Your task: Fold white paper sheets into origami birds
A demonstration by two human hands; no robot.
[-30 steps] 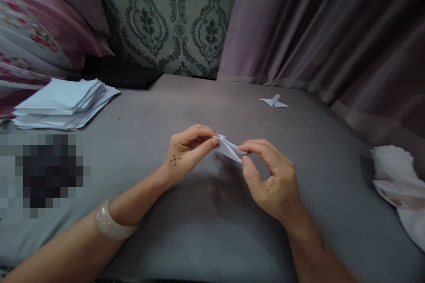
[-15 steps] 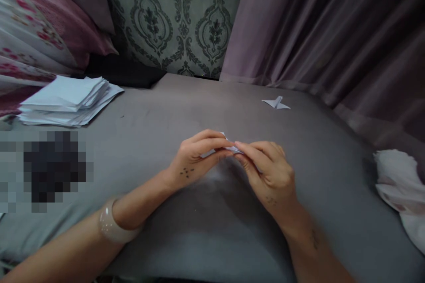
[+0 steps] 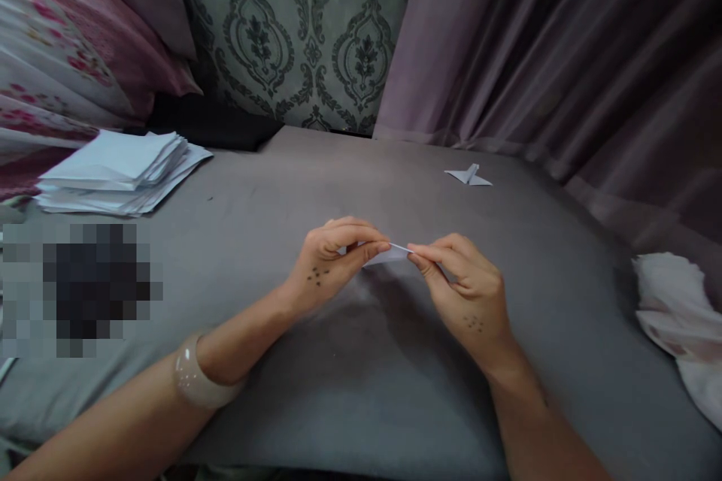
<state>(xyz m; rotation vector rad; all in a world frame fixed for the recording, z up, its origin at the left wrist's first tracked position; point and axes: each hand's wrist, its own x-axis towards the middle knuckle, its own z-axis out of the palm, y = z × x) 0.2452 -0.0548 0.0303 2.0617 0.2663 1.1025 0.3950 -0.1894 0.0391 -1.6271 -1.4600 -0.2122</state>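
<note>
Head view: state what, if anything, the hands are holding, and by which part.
Folded white paper: the left hand pinches its upper edge, and the right hand pinches that edge farther right.

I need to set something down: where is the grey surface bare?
Far middle, between the paper stack and the small folded paper; also between the right hand and the pale bundle. Crowded: the centre, where that hand and the left hand pinch a paper piece.
</note>
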